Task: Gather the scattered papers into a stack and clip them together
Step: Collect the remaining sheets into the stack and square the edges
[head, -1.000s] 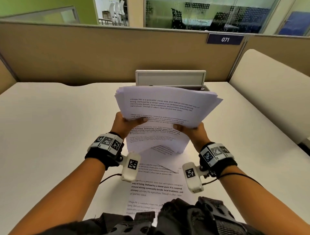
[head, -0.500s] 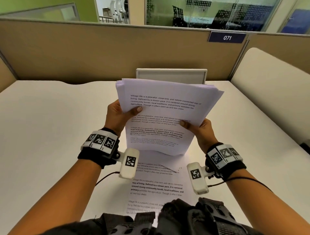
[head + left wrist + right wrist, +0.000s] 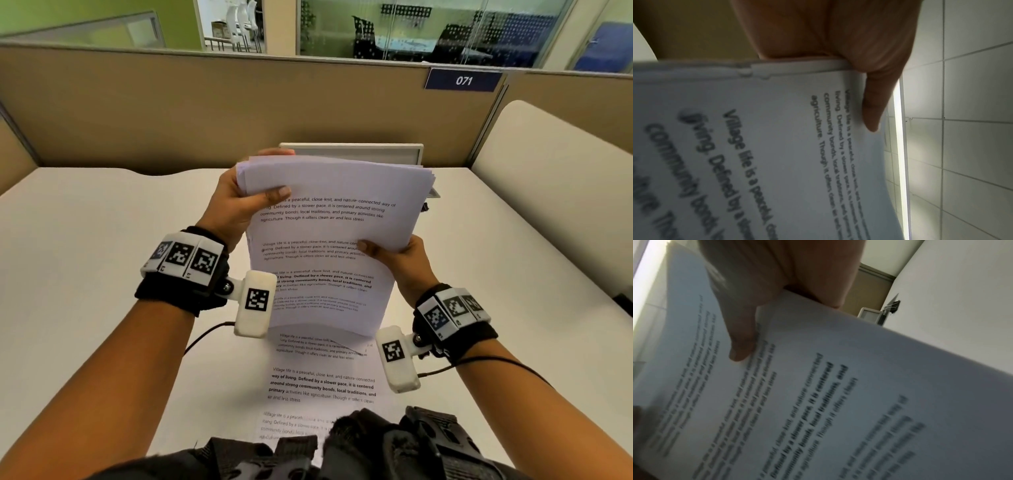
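Both the left hand (image 3: pixel 239 202) and right hand (image 3: pixel 399 257) grip the thick stack of white printed papers (image 3: pixel 329 240) upright above the pale table (image 3: pixel 102 274), yet 1 printed sheet (image 3: pixel 322 380) lies ungathered there and the black binder clip (image 3: pixel 893 305) waits unused.

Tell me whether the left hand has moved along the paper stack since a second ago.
Yes. The left hand slid up to the stack's top corner.
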`<state>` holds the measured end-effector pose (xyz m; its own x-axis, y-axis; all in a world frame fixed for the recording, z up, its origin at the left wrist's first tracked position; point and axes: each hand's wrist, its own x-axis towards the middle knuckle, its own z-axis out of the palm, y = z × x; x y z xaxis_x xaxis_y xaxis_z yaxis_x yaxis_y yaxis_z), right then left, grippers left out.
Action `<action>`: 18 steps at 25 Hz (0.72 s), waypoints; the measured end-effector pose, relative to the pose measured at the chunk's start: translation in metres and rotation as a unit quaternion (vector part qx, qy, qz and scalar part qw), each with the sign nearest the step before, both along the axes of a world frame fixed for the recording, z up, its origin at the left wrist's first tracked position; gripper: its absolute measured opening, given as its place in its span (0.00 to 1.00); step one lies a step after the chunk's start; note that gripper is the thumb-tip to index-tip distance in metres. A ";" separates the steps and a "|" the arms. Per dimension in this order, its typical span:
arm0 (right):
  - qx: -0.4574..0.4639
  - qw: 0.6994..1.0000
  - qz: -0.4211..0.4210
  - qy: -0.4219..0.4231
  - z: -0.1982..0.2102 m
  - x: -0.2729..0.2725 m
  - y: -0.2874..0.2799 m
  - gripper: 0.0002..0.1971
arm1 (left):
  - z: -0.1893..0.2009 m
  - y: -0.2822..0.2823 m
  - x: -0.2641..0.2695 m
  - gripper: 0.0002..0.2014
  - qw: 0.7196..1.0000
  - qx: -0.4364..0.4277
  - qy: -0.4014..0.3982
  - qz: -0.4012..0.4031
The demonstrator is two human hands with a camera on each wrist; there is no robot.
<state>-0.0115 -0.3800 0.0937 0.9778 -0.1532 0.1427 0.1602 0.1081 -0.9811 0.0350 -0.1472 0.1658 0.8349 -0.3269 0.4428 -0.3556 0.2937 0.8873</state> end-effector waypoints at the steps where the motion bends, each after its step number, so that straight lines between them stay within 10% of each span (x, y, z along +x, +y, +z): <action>1: 0.000 1.000 0.005 0.015 -0.005 -0.001 0.000 0.12 | 0.001 0.001 -0.001 0.18 1.000 -0.012 -0.003 -0.001; 13: -0.009 0.997 0.046 0.060 -0.031 -0.005 0.003 0.15 | 0.007 0.002 0.007 0.15 0.995 -0.043 -0.073 0.050; 18: -0.021 0.996 0.046 0.075 -0.041 -0.007 0.003 0.15 | -0.042 0.002 0.007 0.29 0.996 -0.001 0.052 0.072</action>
<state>-0.0184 -0.3765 0.0525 0.9983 -0.0589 -0.0026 0.0018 0.0748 -0.9972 0.0424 -0.1451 0.1234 0.9143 -0.1998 0.3524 -0.3008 0.2478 0.9209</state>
